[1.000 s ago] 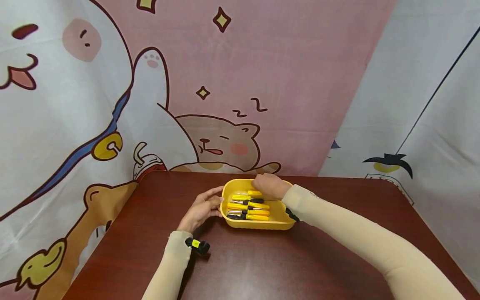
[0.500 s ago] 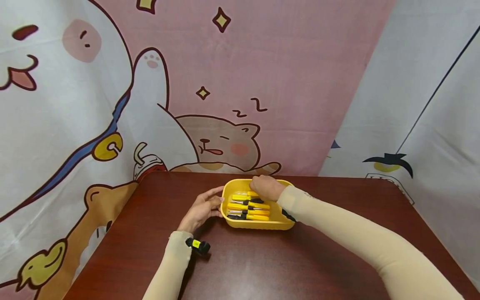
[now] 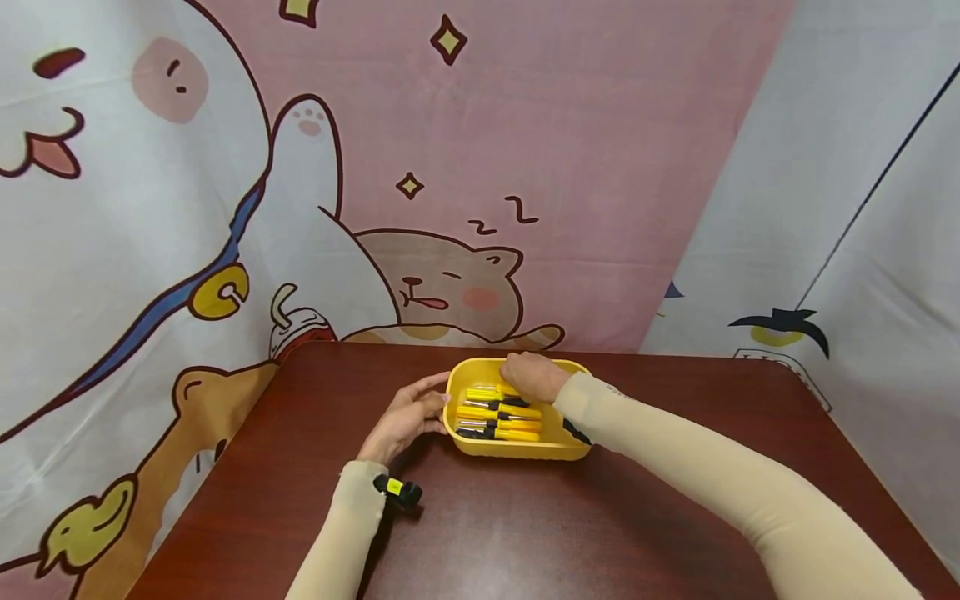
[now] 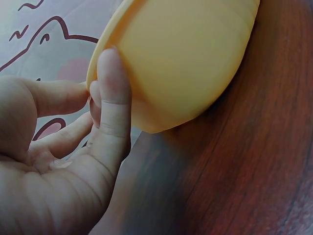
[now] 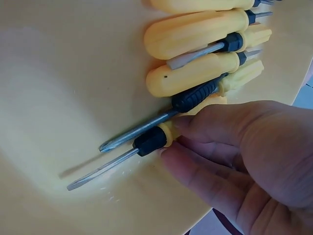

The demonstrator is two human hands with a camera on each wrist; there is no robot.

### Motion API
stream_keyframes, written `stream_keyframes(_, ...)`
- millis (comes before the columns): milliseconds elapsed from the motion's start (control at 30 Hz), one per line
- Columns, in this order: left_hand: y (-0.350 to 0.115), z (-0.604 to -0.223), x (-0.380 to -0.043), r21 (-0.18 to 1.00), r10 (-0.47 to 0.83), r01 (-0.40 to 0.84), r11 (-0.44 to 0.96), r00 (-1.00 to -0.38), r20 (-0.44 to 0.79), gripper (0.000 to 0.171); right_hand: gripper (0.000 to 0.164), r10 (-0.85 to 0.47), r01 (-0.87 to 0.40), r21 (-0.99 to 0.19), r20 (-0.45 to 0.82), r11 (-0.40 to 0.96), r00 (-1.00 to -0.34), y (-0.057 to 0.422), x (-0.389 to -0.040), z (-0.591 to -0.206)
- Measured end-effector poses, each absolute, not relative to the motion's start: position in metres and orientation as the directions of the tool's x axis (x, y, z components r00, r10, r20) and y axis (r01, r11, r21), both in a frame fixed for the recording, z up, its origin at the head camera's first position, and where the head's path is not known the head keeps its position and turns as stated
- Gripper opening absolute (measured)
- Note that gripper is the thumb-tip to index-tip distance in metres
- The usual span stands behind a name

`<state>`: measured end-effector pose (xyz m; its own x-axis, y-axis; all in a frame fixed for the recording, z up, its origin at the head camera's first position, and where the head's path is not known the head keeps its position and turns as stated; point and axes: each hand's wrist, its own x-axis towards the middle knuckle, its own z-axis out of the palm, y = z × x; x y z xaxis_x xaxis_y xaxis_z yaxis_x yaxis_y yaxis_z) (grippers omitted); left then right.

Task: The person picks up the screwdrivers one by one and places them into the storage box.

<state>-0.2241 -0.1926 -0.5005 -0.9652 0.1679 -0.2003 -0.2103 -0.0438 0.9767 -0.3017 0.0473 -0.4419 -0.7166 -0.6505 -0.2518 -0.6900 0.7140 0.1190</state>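
Observation:
A yellow plastic tray (image 3: 558,429) sits on the table, with several screwdrivers lying side by side in it. Their handles are yellow or black. At the tray's left end, my left hand (image 3: 405,418) pinches the rim; in the left wrist view its fingertips (image 4: 113,73) lie against the yellow wall. My right hand (image 3: 534,377) reaches into the back of the tray. There, in the right wrist view, thumb and fingers pinch the yellow handle of a screwdriver (image 5: 149,140) with a black collar and a flat blade. Beside it lies a black-handled screwdriver (image 5: 195,97).
The tray stands on a dark reddish-brown table (image 3: 495,533), near its back edge. A cartoon-printed cloth (image 3: 600,167) hangs behind and at both sides. Other yellow-handled screwdrivers (image 5: 195,34) lie in a row next to the pinched one.
Over the last second my right hand has shifted slightly left within the tray, then stayed about there. My left hand keeps its place on the rim. The head view has moved a little.

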Motion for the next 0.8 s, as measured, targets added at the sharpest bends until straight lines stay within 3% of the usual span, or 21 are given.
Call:
stream_keyframes(433,-0.193,-0.5,-0.224,0.977,0.165,-0.21,-0.042,-0.966,-0.201,0.049,0.005,-0.655,-0.692,0.124,-0.243,0.711,-0.716,0.049,-0.301,-0.441)
stream_keyframes(800,-0.192,-0.499,-0.223,0.979,0.159,-0.201,-0.02,-0.968,-0.196,0.049,0.009,-0.604,-0.645,0.11,-0.261,0.757,-0.753,0.055,-0.294,-0.431)
